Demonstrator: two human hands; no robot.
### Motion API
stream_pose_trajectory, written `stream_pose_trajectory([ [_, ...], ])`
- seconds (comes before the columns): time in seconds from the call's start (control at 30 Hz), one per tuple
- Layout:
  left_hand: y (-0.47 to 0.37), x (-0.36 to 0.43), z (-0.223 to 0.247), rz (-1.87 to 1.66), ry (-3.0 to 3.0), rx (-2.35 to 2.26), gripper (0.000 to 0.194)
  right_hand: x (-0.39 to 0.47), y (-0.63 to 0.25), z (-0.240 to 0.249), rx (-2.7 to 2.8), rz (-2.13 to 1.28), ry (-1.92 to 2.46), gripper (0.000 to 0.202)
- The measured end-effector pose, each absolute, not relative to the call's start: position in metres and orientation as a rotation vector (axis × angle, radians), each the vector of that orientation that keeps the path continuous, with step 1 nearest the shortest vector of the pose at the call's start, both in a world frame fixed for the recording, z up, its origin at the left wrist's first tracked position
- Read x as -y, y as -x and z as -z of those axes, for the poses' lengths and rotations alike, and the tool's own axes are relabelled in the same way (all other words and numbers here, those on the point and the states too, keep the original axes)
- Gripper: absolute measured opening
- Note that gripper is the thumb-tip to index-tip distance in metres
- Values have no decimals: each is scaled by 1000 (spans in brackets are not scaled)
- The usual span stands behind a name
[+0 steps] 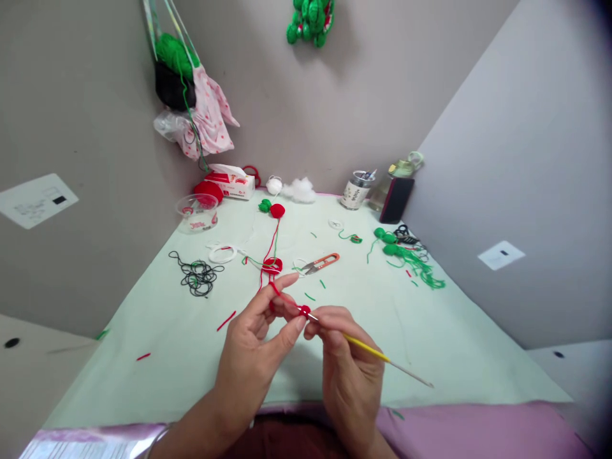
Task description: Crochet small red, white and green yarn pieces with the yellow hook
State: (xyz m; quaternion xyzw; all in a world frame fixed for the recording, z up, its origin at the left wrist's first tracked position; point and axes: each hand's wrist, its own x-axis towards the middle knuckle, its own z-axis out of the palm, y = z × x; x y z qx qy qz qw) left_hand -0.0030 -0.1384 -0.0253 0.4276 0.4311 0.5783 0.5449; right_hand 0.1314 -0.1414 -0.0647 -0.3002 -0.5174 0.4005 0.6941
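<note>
Both hands are closed on the work. The left hand (pixel 258 344) pinches a small red crochet piece (pixel 305 311) between thumb and fingertip, with red yarn (pixel 275 288) looped over its raised forefinger. The right hand (pixel 347 370) has a narrow grip on a yellow hook (pixel 368 349), whose tip sits at the piece, just above the near part of the tabletop (pixel 454 331).

Judging by its size, the piece is barely begun, only a tiny knot of stitches, with most of the crocheting left. The yarn runs back to a loose red heap (pixel 272 265) and on toward a red ball (pixel 277 210). Green crochet bits (pixel 388 242) that look finished lie at the right, and snips (pixel 321 262) rest unused beyond the hands.

The hook's tip is hidden in the stitches, so whether a loop is on it cannot be told. The stitch count is too small to read.
</note>
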Motion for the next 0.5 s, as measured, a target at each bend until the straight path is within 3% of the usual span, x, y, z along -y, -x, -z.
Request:
stream_pose_trajectory([
  [0.2,-7,130,19,-1407,-1012,-1036,43,140,-135,62,1200,-831,699,24],
  [0.33,-15,130,21,-1396,-1054,-1058,54,142,-138,63,1208,-737,738,27],
  [0.5,-20,138,23,-1407,-1072,-1136,71,152,-140,73,1460,-231,857,42],
])
